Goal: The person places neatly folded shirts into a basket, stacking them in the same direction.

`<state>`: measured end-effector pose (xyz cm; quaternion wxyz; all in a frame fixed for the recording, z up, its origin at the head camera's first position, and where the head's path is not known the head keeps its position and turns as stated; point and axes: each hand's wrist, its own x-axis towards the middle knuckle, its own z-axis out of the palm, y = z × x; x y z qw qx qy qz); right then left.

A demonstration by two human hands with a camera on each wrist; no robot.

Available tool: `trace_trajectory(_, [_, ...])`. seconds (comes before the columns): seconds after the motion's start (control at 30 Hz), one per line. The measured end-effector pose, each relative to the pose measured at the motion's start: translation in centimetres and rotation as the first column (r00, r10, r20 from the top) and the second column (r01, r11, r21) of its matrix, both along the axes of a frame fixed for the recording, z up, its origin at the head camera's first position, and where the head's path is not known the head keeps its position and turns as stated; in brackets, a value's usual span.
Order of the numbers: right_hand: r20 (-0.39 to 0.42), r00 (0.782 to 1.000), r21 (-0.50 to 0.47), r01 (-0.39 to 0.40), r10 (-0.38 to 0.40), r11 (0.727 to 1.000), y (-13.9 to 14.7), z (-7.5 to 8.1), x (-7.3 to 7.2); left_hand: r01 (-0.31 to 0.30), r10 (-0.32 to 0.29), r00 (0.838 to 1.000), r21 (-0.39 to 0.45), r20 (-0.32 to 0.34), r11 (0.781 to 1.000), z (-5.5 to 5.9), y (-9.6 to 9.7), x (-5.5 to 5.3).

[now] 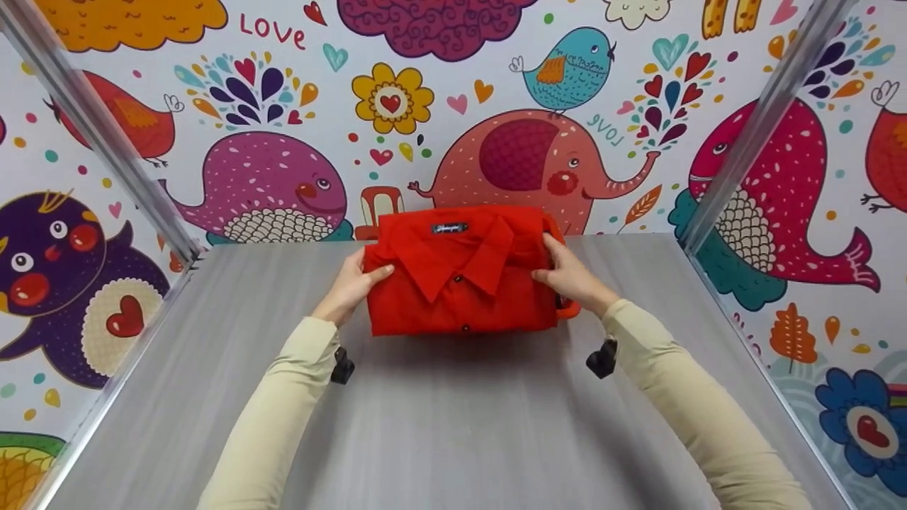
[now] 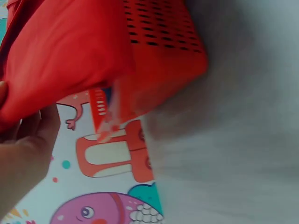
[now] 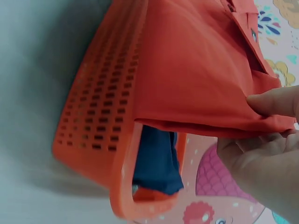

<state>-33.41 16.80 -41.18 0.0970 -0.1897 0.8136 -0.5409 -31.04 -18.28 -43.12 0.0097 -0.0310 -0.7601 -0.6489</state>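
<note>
A folded red collared shirt (image 1: 460, 276) with dark buttons lies on top of an orange perforated basket (image 3: 100, 116) at the far middle of the grey table (image 1: 439, 425). My left hand (image 1: 352, 282) grips the shirt's left edge, thumb on top. On the other side my right hand (image 1: 567, 275) pinches the shirt's right edge (image 3: 261, 116), thumb above and fingers below. A dark blue cloth (image 3: 156, 158) shows inside the basket under the shirt. In the left wrist view the shirt (image 2: 65, 51) hangs over the basket's wall (image 2: 163, 42).
Metal frame posts (image 1: 106, 142) rise at both back corners of the table. A cartoon-animal wallpaper (image 1: 269, 177) stands right behind the basket and along both sides. Bare tabletop lies between my forearms.
</note>
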Motion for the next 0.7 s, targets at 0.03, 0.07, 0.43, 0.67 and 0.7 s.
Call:
trace_trajectory(0.03, [0.002, 1.000, -0.001, 0.006, -0.006, 1.000, 0.3, 0.1, -0.2, 0.011, -0.011, 1.000, 0.000, -0.006, 1.000, 0.3, 0.2, -0.2])
trace_trajectory(0.07, [0.007, 1.000, 0.003, 0.017, -0.017, 1.000, 0.5, 0.2, -0.3, 0.022, -0.022, 1.000, -0.004, -0.012, 1.000, 0.5, 0.4, -0.5])
trace_trajectory(0.43, [0.037, 0.990, 0.033, 0.131, -0.133, 0.991, 2.6, 1.0, -1.9, 0.037, -0.038, 0.999, -0.043, -0.038, 0.998, 2.3, 2.6, -2.7])
trace_trajectory(0.67, [0.058, 0.985, 0.083, 0.156, -0.161, 0.984, 2.9, 1.4, -2.9, 0.015, -0.019, 0.999, -0.112, -0.038, 0.994, 3.1, 3.2, -3.7])
trace_trajectory(0.7, [0.058, 0.984, 0.089, 0.160, -0.166, 0.983, 2.9, 1.4, -3.1, 0.005, -0.011, 0.999, -0.130, -0.041, 0.992, 3.2, 3.3, -3.9])
